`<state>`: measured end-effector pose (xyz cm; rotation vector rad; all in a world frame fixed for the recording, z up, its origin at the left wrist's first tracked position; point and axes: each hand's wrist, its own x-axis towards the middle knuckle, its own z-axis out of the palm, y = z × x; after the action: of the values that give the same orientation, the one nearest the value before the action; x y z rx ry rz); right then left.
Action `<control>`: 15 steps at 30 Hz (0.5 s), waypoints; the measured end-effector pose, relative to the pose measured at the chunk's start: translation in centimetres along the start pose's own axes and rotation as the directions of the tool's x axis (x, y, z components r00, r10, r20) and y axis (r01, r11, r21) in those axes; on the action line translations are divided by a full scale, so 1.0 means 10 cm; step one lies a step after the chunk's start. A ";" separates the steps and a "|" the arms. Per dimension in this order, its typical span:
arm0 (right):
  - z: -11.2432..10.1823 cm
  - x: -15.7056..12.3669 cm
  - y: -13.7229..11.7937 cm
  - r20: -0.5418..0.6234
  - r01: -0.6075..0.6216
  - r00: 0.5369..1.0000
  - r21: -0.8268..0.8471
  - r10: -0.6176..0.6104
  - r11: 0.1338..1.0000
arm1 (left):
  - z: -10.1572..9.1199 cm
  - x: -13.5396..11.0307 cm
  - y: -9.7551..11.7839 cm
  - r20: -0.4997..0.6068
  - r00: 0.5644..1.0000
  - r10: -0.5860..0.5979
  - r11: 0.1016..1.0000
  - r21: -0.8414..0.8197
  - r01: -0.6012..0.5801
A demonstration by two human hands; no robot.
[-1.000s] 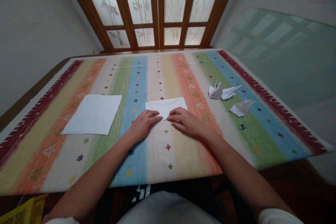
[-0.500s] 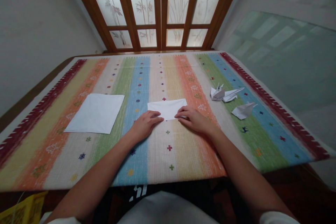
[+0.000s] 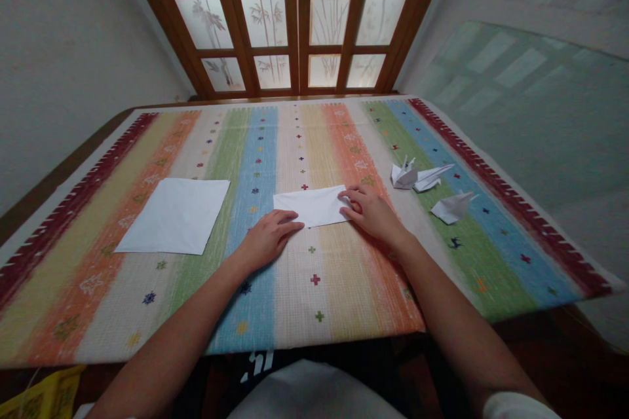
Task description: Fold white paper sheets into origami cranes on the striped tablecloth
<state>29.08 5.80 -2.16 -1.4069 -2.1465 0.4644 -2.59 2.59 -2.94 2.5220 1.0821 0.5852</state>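
A white sheet of paper, folded into a wide rectangle, lies on the striped tablecloth in front of me. My left hand is closed on its lower left part, with the fingers bent over the top and the thumb along the near edge. At the right end, my right hand grips the short edge between curled fingers and thumb. The fingertips there hide part of that edge. Farther left, a larger flat stack or sheet of white paper lies apart from both hands.
Three folded white paper cranes stand on the right: one crane at the back, a second crane beside it, and a third crane nearer. The striped tablecloth covers the table. A yellow basket shows below its left front edge.
My right hand has moved from the near right corner up and outward to the right edge of the folded paper. My left hand stays at the lower left. The view has shifted slightly.
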 end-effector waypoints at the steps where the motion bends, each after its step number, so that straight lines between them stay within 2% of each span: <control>1: 0.01 0.00 0.00 -0.007 -0.006 1.000 0.016 0.006 1.000 | 0.00 0.00 0.00 -0.002 1.000 0.001 1.000 -0.008 -0.001; 9: 0.05 0.00 0.02 -0.083 -0.001 0.996 0.168 0.015 0.986 | -0.02 -0.02 0.00 -0.040 0.999 -0.026 0.999 -0.042 0.025; 15: 0.05 -0.01 -0.03 -0.078 -0.009 0.997 0.224 0.027 0.975 | -0.02 -0.02 -0.01 -0.174 0.976 -0.133 0.991 -0.040 0.127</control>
<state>28.57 5.62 -2.45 -1.2974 -1.9517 0.6251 -2.91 2.53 -2.89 2.3880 1.2800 0.7931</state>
